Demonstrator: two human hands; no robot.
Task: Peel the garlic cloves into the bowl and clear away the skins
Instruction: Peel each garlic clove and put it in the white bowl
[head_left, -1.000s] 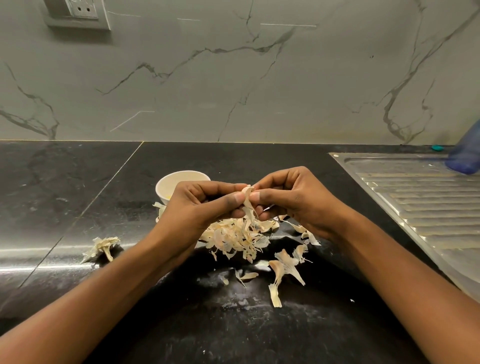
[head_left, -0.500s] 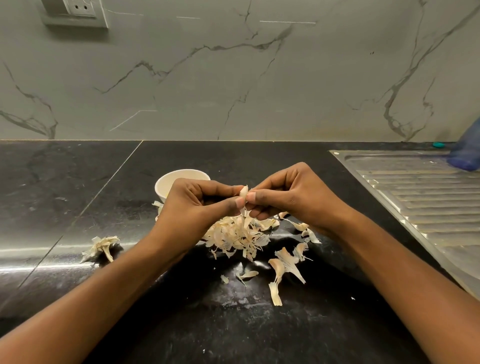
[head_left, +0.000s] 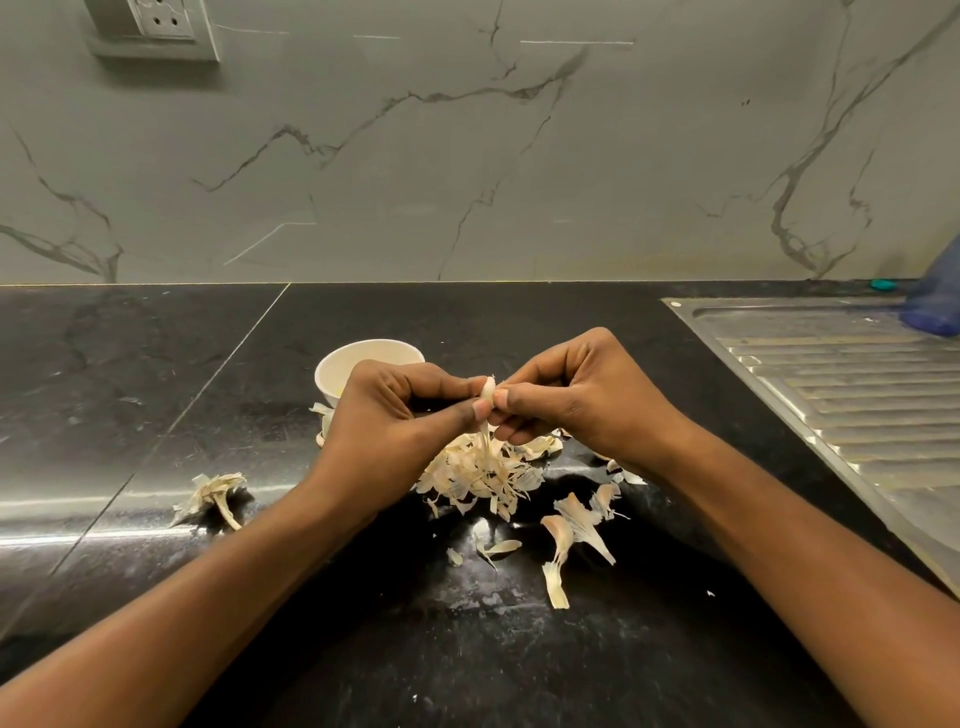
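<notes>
A pale garlic clove (head_left: 487, 391) is pinched between the fingertips of my left hand (head_left: 395, 421) and my right hand (head_left: 582, 400), held above the counter. A thin strip of skin hangs down from the clove. Beneath the hands lies a heap of garlic skins (head_left: 480, 475) on the black counter. The small white bowl (head_left: 353, 364) stands just behind my left hand, which partly covers it; its contents are mostly hidden.
More loose skins (head_left: 571, 525) lie in front and to the right of the heap, and a dry garlic stem piece (head_left: 215, 496) sits at the left. A steel sink drainboard (head_left: 852, 395) fills the right side, with a blue object (head_left: 935, 296) at its far end.
Both hands have lifted a little and the clove now shows more bare between the fingertips. The broad skin flap seen earlier is down to a thin hanging strip.
</notes>
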